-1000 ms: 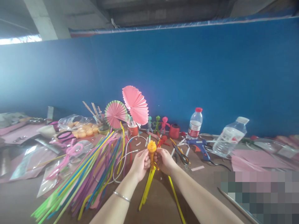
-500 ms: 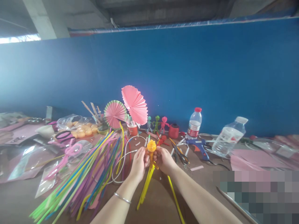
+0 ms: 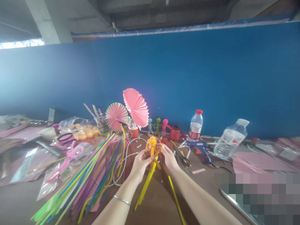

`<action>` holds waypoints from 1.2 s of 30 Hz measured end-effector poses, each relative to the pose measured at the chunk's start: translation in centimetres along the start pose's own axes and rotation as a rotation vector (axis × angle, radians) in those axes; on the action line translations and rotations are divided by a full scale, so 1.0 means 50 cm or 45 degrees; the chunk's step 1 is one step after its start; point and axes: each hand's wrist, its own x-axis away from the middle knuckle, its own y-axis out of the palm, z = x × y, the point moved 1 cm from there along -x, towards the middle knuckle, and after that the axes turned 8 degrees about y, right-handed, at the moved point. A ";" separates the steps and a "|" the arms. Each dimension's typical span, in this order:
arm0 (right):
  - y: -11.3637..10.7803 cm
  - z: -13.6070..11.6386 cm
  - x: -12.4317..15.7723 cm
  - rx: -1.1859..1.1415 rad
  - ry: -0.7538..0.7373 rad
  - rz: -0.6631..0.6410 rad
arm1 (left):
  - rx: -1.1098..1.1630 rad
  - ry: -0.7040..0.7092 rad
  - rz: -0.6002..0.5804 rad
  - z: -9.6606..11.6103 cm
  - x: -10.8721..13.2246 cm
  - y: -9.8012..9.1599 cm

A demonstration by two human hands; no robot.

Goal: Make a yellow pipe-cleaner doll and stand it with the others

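Note:
An orange-yellow pipe-cleaner figure, with a round coiled head and thin limbs, is held upright above the table between both hands. My left hand pinches it low on its left side. At its right side, the fingers of my right hand are closed on an arm of the figure. Beneath the hands lie loose yellow pipe cleaners. Three similar figures in pale blue, green and pink stand behind, near the blue wall.
Left lies a big bundle of coloured pipe cleaners. Behind it are paper fans and a red cup. To the right are scissors, a blue glue gun with its cord, and two plastic bottles, one tilted.
The figure has turned and tipped in my hands, so its arms and a leg show more now. My right fingers have moved up along its side. The view has shifted slightly.

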 end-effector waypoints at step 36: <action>-0.022 -0.086 -0.080 1.082 -0.638 0.558 | -0.816 0.327 -0.032 -0.015 0.001 -0.017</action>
